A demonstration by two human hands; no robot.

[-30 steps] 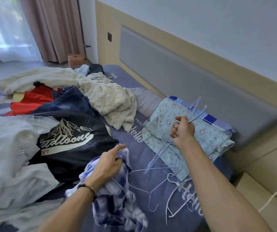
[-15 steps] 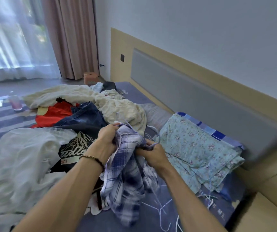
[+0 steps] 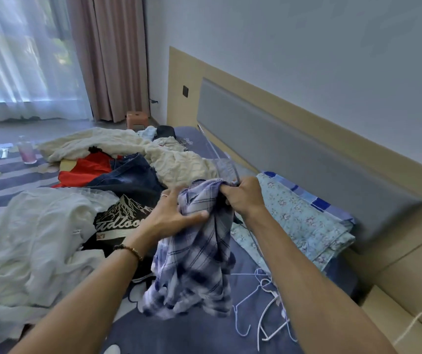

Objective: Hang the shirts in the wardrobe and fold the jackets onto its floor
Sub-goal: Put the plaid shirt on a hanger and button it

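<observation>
A person stands at a bed (image 3: pixel 204 333) strewn with crumpled clothing: sheer white fabric (image 3: pixel 26 238), then a black printed garment (image 3: pixel 120 215). The left hand (image 3: pixel 171 215) clutches a soft blue-and-white plaid shirt (image 3: pixel 199 264), bunched and held above the mattress; the right hand (image 3: pixel 243 198) grips its collar along with a thin hanger. Pale wire hangers (image 3: pixel 263 312) lie tangled beside folded floral cloth (image 3: pixel 301 221).

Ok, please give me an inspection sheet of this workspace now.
Surface: bed, blue cover.
Job's things: plaid shirt lifted; hanger at its collar; spare hangers on the bed.
Clutter: black shirt, white clothes, cream blanket, floral bedding.
Hands: left hand grips the shirt; right hand holds collar and hanger.
Cables: white cord, lower right.
Surroundings: headboard, curtain.
</observation>
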